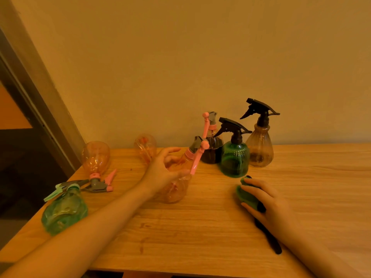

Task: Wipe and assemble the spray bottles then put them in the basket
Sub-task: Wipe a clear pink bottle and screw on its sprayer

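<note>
Pink spray bottle [178, 177] loosely gripped by left hand [160, 173]; right hand [269, 201] holds cloth [246, 194]

A home-like room is suggested: wooden table [200, 227] set against plain painted wall [180, 57], door frame [30, 93] seen at left, household spray bottles [234, 155] gathered.

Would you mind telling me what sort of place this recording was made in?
Probably a room in a home or small workshop, though that is a guess: a light wooden table stands against a plain painted wall, a grey door frame is at the left, and plastic spray bottles are the only goods.
</note>
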`<move>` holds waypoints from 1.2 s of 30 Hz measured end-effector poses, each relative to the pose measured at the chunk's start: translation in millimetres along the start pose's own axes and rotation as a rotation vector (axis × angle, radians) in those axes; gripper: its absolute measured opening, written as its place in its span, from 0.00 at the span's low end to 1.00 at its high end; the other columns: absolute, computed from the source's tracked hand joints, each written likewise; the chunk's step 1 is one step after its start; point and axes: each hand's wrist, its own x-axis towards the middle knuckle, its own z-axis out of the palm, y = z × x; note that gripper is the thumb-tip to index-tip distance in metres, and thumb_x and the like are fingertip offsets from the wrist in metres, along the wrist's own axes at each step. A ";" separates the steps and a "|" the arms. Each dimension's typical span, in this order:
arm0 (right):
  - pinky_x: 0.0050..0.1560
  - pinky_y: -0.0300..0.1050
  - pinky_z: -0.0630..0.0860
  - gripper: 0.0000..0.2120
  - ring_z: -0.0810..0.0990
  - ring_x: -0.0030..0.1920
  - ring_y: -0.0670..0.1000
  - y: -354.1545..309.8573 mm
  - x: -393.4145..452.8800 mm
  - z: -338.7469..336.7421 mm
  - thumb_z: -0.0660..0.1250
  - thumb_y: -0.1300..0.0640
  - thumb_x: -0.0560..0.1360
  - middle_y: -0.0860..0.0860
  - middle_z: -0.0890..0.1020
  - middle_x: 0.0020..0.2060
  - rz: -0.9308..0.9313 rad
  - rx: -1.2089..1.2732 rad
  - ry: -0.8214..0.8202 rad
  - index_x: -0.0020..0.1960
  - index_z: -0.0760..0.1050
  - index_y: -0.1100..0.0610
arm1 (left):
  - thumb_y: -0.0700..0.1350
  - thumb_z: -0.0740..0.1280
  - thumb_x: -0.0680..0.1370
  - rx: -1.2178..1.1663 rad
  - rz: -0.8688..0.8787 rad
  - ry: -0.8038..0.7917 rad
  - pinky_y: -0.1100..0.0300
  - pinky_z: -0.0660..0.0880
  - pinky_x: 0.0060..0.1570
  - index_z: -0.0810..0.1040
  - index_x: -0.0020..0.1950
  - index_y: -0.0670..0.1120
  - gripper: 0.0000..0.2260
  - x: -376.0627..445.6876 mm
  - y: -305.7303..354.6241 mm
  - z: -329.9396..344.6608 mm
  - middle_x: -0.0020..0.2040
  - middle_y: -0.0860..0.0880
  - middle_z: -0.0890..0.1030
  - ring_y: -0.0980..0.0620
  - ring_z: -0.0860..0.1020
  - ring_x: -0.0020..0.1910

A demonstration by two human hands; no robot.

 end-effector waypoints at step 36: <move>0.56 0.47 0.78 0.22 0.75 0.61 0.45 3.6 0.9 4.1 0.58 0.36 0.75 0.39 0.70 0.64 -0.046 0.033 0.000 0.61 0.74 0.48 | 0.47 0.73 0.66 -0.063 0.040 -0.244 0.54 0.78 0.54 0.68 0.64 0.66 0.30 -0.1 56.0 -93.3 0.67 0.53 0.71 0.54 0.78 0.59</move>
